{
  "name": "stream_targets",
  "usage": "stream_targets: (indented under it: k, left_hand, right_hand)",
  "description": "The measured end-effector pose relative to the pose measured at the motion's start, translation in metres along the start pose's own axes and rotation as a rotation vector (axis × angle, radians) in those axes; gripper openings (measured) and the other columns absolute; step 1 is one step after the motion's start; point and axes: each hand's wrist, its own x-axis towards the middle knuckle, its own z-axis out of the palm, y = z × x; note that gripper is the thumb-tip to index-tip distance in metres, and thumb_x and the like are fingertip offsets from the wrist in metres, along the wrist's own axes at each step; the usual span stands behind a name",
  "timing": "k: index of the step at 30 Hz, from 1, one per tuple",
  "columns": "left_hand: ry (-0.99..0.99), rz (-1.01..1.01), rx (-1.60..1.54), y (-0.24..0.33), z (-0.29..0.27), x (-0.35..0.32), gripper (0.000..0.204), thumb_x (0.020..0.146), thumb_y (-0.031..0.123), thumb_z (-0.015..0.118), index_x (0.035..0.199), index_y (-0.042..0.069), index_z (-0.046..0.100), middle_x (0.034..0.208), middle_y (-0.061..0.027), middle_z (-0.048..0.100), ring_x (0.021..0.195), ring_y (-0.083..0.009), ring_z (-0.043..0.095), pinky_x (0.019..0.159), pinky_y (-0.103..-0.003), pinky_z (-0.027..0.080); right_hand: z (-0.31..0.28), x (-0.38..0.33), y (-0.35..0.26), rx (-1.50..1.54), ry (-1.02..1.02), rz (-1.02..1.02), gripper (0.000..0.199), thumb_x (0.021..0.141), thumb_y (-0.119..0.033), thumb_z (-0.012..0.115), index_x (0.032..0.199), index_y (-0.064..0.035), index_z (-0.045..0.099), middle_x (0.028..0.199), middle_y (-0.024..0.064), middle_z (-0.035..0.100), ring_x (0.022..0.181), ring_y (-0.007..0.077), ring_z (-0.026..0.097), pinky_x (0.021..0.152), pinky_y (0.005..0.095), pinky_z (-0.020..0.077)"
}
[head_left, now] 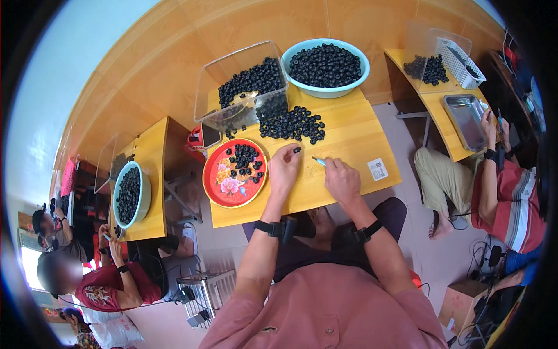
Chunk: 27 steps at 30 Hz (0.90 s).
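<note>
My left hand [284,167] is closed, pinching a small round black rubber-like piece [297,150] at its fingertips. In my right hand [342,180] is a slim tool with a light blue handle [322,162]; its short dark tip points toward the black piece, with a gap between them. What kind of tip it has is too small to tell. Beside my left hand lies a red round tray [210,185] with a flower print, holding several similar black pieces [244,158]. Beyond both hands, a loose pile of black pieces [293,124] spreads over the yellow table [349,131].
A clear plastic bin [203,102] of black pieces lies at the table's back left, next to a full light blue basin [364,75]. A printed label [378,168] is at the right. Co-workers sit at a left table [152,148] and a right table [433,110].
</note>
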Motion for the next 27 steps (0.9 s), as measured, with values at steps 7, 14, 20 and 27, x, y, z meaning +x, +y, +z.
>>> stream_targets:
  k: [7,14,20,27]
  left_hand:
    - [0.07,0.119,-0.137,-0.001,0.015,-0.034,0.025,0.091,0.001,0.07,0.115,0.001,0.075,0.097,-0.0077,0.064,0.077,-0.0155,0.06,0.072,-0.029,0.052]
    - [0.078,0.029,-0.192,-0.003,0.021,-0.041,0.023,0.086,-0.002,0.077,0.109,-0.001,0.073,0.093,-0.0081,0.065,0.074,-0.0135,0.062,0.07,-0.028,0.053]
    - [0.074,0.03,-0.187,0.002,0.023,-0.042,0.028,0.085,-0.004,0.077,0.112,0.0,0.072,0.091,-0.0082,0.065,0.073,-0.0137,0.063,0.069,-0.027,0.053]
    - [0.06,0.083,-0.186,-0.002,0.025,-0.042,0.029,0.084,-0.006,0.077,0.113,0.001,0.072,0.092,-0.0078,0.066,0.076,-0.0143,0.065,0.069,-0.028,0.054]
  right_hand:
    - [0.0,0.0,-0.001,-0.044,-0.036,0.01,0.006,0.088,-0.01,0.062,0.092,-0.0094,0.065,0.075,0.008,0.06,0.068,0.0268,0.069,0.058,0.0405,0.056]
    - [0.0,-0.001,-0.001,-0.025,-0.012,-0.011,0.004,0.089,-0.011,0.062,0.091,-0.0095,0.064,0.075,0.0075,0.06,0.068,0.0263,0.068,0.057,0.0403,0.0551]
    - [-0.005,-0.001,-0.003,0.02,-0.029,-0.083,0.01,0.088,-0.013,0.065,0.097,-0.0091,0.068,0.074,0.0065,0.058,0.067,0.0246,0.067,0.056,0.0392,0.0546]
    - [-0.006,0.0,-0.004,0.041,-0.005,-0.131,0.012,0.087,-0.013,0.067,0.097,-0.0079,0.069,0.074,0.006,0.058,0.068,0.0235,0.066,0.056,0.0382,0.0542]
